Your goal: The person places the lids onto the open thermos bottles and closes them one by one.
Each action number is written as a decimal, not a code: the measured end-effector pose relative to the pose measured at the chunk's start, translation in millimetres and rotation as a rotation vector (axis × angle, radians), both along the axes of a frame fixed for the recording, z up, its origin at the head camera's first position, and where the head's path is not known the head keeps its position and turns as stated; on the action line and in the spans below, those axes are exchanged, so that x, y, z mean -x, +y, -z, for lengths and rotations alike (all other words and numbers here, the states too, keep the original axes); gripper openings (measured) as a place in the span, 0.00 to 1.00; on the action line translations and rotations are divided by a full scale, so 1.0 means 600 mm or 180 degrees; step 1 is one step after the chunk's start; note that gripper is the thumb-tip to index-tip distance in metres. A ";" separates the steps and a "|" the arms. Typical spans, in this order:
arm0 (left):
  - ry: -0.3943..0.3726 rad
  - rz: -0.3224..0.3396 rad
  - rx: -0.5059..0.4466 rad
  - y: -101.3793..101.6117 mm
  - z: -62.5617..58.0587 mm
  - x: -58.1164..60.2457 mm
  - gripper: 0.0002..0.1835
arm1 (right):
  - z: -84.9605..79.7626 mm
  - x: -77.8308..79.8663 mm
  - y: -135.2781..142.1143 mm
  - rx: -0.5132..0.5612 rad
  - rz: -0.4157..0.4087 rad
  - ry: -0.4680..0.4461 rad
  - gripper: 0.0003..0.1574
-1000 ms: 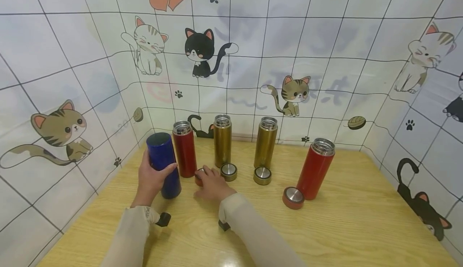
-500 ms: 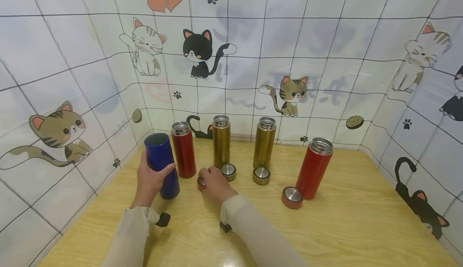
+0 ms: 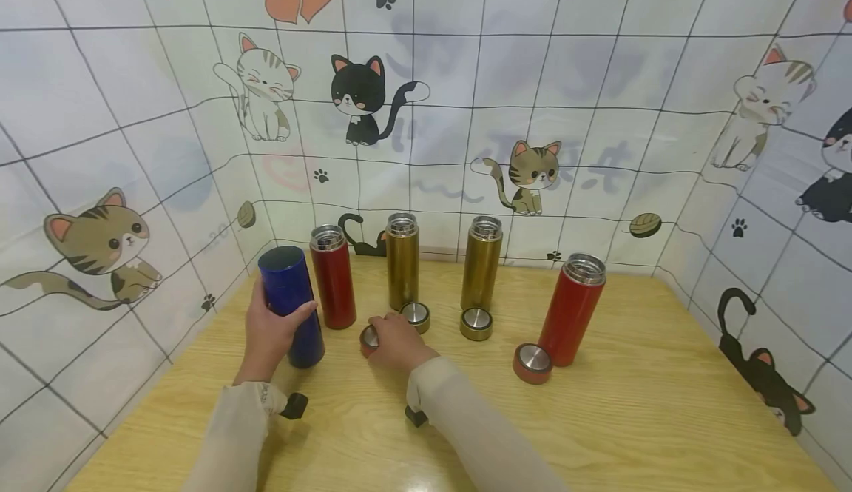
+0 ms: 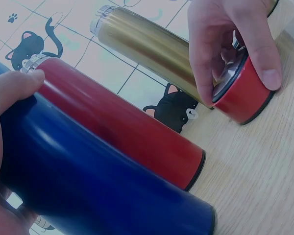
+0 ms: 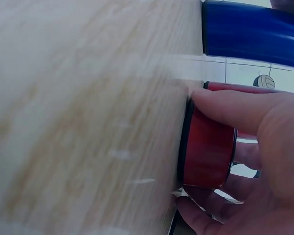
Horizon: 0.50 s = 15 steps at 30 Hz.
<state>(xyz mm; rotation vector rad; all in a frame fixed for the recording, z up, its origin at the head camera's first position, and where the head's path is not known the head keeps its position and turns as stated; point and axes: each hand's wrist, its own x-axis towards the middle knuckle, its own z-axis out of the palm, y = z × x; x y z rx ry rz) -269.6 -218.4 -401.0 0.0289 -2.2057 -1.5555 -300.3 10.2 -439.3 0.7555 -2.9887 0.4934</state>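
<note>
In the head view my left hand [image 3: 269,333] wraps round an upright blue thermos [image 3: 302,337] at the left, thumb across its front; its top looks covered. My right hand [image 3: 399,340] pinches a red lid [image 3: 369,340] by its sides, metal face up. In the right wrist view that red lid [image 5: 208,152] is at the table surface, between thumb and fingers. Just behind it stands an uncapped red thermos [image 3: 335,285]. A gold lid [image 3: 416,317] lies beside my right fingertips, in front of an uncapped gold thermos [image 3: 403,266].
Farther right stands another uncapped gold thermos [image 3: 482,266] with a gold lid [image 3: 476,323] before it. A second uncapped red thermos [image 3: 571,314] has a red lid [image 3: 533,362] at its foot. A cat-print tiled wall covering [image 3: 439,129] borders the wooden table [image 3: 632,403].
My right hand has drawn the red lid slightly toward me and to the right, away from the red thermos. The left hand still holds the blue thermos in place. The head view has shifted slightly.
</note>
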 end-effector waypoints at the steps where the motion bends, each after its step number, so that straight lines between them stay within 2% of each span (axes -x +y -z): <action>1: 0.0012 -0.0004 -0.0003 -0.001 0.000 0.000 0.57 | -0.002 0.000 0.001 -0.0002 -0.0001 -0.0030 0.35; 5: 0.0032 -0.0039 -0.0028 -0.005 0.001 0.001 0.56 | -0.012 -0.003 0.007 0.0076 0.0000 -0.0152 0.38; 10: 0.0099 -0.0110 -0.0002 -0.010 0.000 0.002 0.56 | -0.013 -0.003 0.010 0.0175 -0.0001 -0.0141 0.36; 15: 0.0122 -0.0167 0.0002 -0.017 -0.003 0.003 0.56 | -0.016 -0.005 0.006 0.0285 0.0064 -0.0203 0.38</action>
